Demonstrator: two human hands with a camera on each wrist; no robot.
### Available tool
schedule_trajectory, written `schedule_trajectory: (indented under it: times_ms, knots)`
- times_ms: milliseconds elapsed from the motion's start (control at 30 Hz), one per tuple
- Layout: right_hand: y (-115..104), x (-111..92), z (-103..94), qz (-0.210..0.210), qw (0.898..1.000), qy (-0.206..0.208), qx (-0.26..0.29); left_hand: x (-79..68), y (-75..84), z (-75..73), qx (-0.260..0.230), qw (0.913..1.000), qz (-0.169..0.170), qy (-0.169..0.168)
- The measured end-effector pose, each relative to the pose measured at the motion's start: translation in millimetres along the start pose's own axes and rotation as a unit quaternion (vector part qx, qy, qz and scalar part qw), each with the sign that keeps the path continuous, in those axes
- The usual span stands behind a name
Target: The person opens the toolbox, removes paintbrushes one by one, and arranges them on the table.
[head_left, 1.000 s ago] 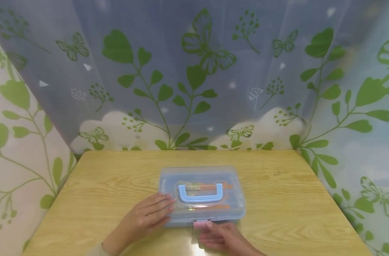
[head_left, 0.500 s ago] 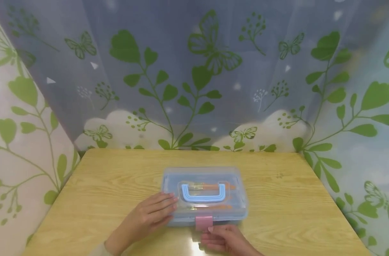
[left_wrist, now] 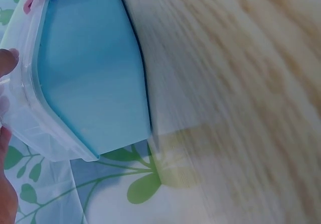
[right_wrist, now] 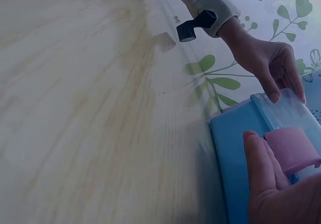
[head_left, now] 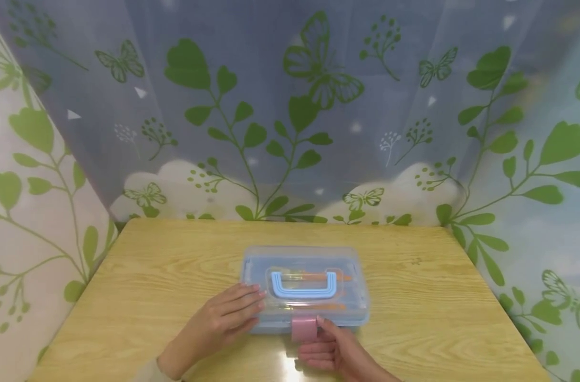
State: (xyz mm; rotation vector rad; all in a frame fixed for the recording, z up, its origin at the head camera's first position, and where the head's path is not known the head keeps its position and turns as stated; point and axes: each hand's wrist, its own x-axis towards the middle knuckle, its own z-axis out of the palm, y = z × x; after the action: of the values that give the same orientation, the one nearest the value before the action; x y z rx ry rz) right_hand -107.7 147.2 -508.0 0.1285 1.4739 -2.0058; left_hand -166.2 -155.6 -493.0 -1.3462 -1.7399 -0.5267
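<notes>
A box point(head_left: 352, 297) with a clear lid point(head_left: 318, 254), a light-blue handle point(head_left: 304, 293) and a blue base point(left_wrist: 95, 68) stands on the table. Orange, slender items point(head_left: 340, 277) show through the lid. The left hand point(head_left: 223, 318) rests on the lid's left end, fingers nearly straight over its top; in the right wrist view its thumb lies near the lid's front edge. At the front middle is a pink latch point(head_left: 304, 329), tilted outward in the right wrist view. The right hand point(head_left: 337, 347) has its thumb at the latch's right edge, with the other fingers extended below.
The wood-grain table point(head_left: 428, 307) runs out on both sides of the box. Behind and beside it hang curtains point(head_left: 376, 106) with green leaves and butterflies. A dark device point(right_wrist: 193, 29) sits at the left wrist below a light sleeve point(right_wrist: 210, 8).
The pink latch has swung downward and shows more of its face. The right thumb has moved up beside the latch's right edge. The left hand stays on the lid.
</notes>
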Motion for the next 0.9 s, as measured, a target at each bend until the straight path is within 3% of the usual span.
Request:
schedule_trajectory:
  times_ms: [400,633,900]
  knots:
    - [-0.5,-0.6,-2.1,0.011,1.000,-0.004,-0.012,-0.1,1.3,6.4,-0.005,0.9998,-0.004,0.018]
    - [0.8,-0.6,-2.4,0.007,1.000,-0.016,0.001,-1.9,2.7,4.7,-0.007,0.9999,-0.012,0.009]
    - [-3.9,-1.0,-6.2,-0.002,0.997,-0.072,-0.016,-1.0,0.3,4.8,-0.008,0.9998,-0.004,0.017]
